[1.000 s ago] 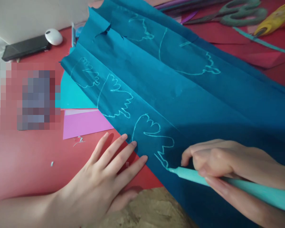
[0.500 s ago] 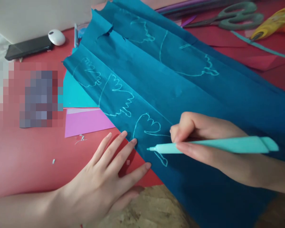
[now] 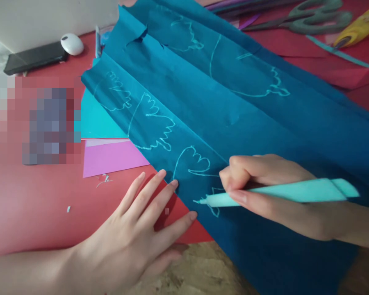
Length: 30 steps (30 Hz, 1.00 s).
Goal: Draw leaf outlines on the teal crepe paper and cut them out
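Blue paper (image 3: 264, 135), head view: lies slantwise over a red tabletop (image 3: 33, 213); appears steadied only at its left edge, so may slip and skew a stroke; a tug could lengthen its tear (image 3: 138, 37); a dragging palm could smear the outlines (image 3: 152, 125). Left hand (image 3: 138, 221): fingers spread, tips at that edge. Right hand (image 3: 273, 172): thumb and forefinger pinch 1 turquoise pen (image 3: 304, 190), point at or just above the sheet. Paper: matte, creased lengthwise. Pen: smooth, tapered. Outlines: pale, lobed, scalloped.
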{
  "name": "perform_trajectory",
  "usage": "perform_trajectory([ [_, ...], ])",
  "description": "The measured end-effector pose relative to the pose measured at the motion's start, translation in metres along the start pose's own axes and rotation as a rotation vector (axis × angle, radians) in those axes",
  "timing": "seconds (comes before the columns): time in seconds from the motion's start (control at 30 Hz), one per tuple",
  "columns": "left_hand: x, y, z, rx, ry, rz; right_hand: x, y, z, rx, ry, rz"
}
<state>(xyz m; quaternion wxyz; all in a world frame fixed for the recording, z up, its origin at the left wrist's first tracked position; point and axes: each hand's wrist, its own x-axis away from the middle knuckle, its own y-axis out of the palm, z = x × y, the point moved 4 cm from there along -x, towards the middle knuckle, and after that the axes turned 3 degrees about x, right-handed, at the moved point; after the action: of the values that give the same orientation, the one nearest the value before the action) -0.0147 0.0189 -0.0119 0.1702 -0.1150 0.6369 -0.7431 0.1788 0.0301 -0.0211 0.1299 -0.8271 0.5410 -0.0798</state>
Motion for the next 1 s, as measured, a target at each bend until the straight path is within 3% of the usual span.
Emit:
perform_trajectory([
  [0.37,0.0,0.001,0.001,0.016,-0.001,0.008,0.004,-0.001,0.002,0.007,-0.036,0.001],
  [0.6,-0.001,0.002,0.0,0.023,-0.002,-0.004,0.006,-0.009,0.001,0.045,0.056,0.137],
  [0.73,0.0,0.001,0.0,0.021,0.002,-0.009,0.005,-0.007,0.001,0.013,0.019,0.089],
  [0.9,-0.001,0.002,0.0,0.027,-0.005,-0.001,-0.002,-0.006,0.001,-0.043,0.077,0.117],
  [1.0,-0.001,0.002,0.0,0.048,-0.011,0.017,-0.009,0.0,-0.003,-0.111,0.062,0.017],
])
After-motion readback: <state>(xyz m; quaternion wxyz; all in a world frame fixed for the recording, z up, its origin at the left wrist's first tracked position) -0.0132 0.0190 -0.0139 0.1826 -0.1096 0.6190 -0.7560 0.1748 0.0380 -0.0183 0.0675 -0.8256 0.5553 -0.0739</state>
